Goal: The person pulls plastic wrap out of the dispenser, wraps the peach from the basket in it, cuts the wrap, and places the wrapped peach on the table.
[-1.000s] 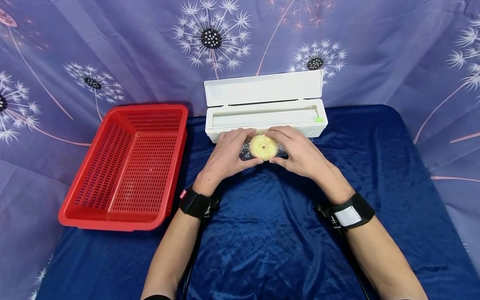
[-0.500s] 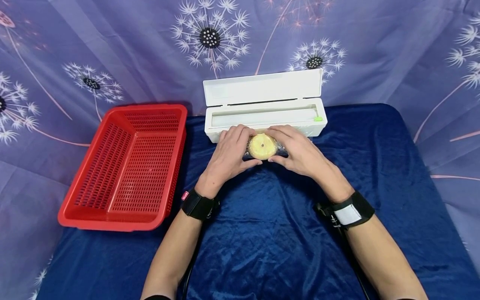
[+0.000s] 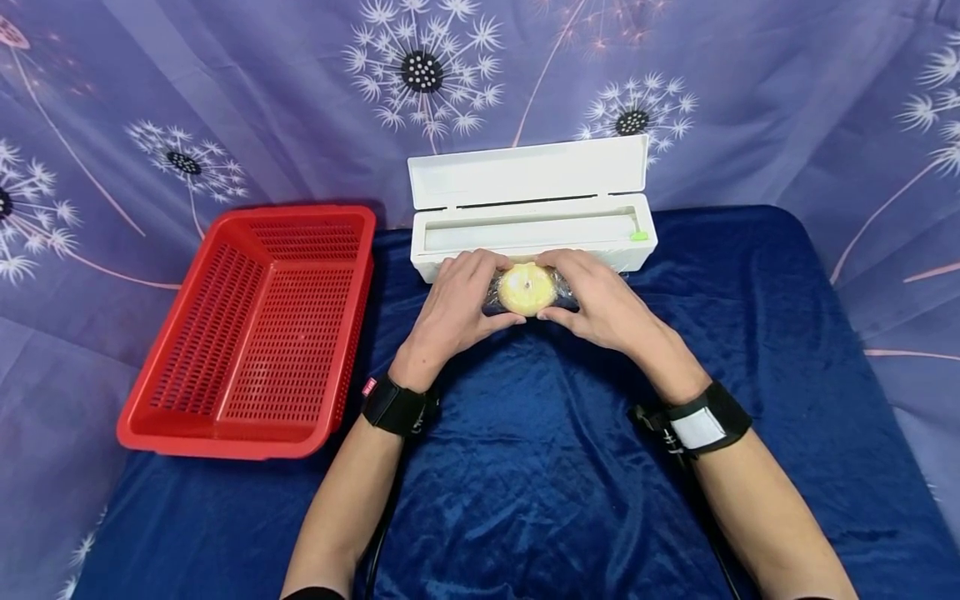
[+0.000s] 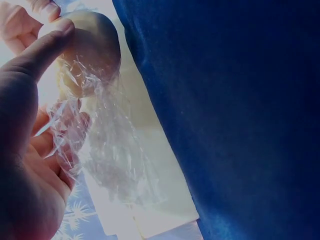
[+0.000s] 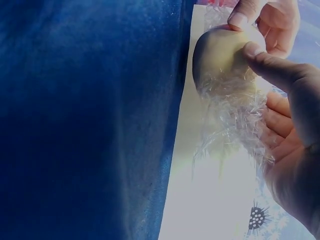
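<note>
In the head view a round, pale yellow fruit [image 3: 527, 292], perhaps an apple or pear, is held between both hands, its top dimple facing up. Clear cling film [image 4: 117, 145] covers it and trails in crumpled ends on both sides, as the wrist views show. My left hand [image 3: 461, 300] grips its left side, thumb in front and fingers behind. From the right, my right hand [image 3: 596, 300] holds it likewise, the two thumb tips close together. Behind the hands stands a white cling film box [image 3: 532, 250], lid raised, a roll [image 3: 525, 236] inside.
A red perforated plastic basket [image 3: 255, 450] stands on the left of the blue cloth-covered table [image 3: 525, 483]. A small green piece [image 3: 639, 236] sits at the box's right end. A purple dandelion-print curtain [image 3: 285, 83] hangs behind.
The fruit has tipped slightly, its dimple shifting a little toward the box. Both hands keep their hold with hardly any movement.
</note>
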The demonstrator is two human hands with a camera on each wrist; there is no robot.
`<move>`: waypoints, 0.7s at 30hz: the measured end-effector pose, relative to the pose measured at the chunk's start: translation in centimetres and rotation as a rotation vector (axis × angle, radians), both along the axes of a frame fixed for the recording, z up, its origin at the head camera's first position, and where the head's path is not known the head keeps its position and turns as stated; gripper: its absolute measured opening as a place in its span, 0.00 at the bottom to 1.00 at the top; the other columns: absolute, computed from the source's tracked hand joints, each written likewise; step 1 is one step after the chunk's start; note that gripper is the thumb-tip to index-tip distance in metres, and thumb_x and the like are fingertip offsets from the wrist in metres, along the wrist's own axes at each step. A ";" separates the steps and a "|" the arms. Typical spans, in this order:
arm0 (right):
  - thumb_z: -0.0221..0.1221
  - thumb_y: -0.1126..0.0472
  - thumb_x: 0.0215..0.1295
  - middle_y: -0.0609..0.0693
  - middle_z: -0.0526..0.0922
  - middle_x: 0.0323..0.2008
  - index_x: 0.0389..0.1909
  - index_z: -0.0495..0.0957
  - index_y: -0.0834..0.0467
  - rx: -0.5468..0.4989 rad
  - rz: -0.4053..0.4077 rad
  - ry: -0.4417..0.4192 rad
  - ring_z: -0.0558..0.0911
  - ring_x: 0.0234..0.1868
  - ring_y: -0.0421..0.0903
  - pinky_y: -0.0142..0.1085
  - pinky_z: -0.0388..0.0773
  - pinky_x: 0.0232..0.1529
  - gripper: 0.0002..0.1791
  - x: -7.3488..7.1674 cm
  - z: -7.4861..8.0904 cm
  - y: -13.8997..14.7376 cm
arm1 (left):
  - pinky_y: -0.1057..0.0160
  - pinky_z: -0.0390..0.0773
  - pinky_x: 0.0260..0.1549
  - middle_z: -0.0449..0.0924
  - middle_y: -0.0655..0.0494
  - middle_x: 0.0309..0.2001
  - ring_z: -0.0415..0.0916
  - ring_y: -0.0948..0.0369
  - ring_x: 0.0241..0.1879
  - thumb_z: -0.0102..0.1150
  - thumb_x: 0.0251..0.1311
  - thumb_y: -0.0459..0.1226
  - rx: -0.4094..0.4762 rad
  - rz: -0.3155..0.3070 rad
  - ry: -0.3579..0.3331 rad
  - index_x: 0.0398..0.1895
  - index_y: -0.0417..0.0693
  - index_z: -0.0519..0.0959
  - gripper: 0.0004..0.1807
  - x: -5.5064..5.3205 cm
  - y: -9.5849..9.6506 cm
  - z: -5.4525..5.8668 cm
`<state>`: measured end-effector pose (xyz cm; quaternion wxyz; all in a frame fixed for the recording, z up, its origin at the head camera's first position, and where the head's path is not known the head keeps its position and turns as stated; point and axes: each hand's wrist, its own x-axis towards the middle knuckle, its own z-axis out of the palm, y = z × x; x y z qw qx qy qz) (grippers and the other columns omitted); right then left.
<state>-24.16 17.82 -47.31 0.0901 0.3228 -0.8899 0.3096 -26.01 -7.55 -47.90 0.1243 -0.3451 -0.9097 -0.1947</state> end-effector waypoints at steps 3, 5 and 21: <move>0.78 0.60 0.61 0.63 0.79 0.64 0.67 0.74 0.65 0.017 -0.009 -0.010 0.78 0.66 0.62 0.57 0.72 0.67 0.37 0.1 0.1 0.0 | 0.49 0.70 0.61 0.78 0.53 0.58 0.75 0.52 0.57 0.80 0.54 0.59 -0.005 0.003 0.003 0.65 0.49 0.75 0.42 0.0 0.0 0.0; 0.78 0.59 0.61 0.62 0.79 0.64 0.67 0.73 0.65 0.025 -0.014 -0.016 0.78 0.66 0.62 0.57 0.73 0.66 0.37 0.1 0.1 0.1 | 0.49 0.70 0.61 0.79 0.53 0.58 0.75 0.52 0.57 0.79 0.54 0.60 -0.009 0.006 0.004 0.65 0.49 0.76 0.42 0.0 -0.1 0.0; 0.79 0.59 0.60 0.60 0.78 0.56 0.67 0.76 0.66 0.010 -0.019 0.032 0.80 0.52 0.55 0.51 0.77 0.52 0.37 -0.2 -0.2 0.1 | 0.50 0.71 0.58 0.80 0.54 0.58 0.75 0.52 0.55 0.79 0.54 0.61 -0.002 0.032 -0.038 0.66 0.52 0.77 0.41 0.0 -0.1 0.0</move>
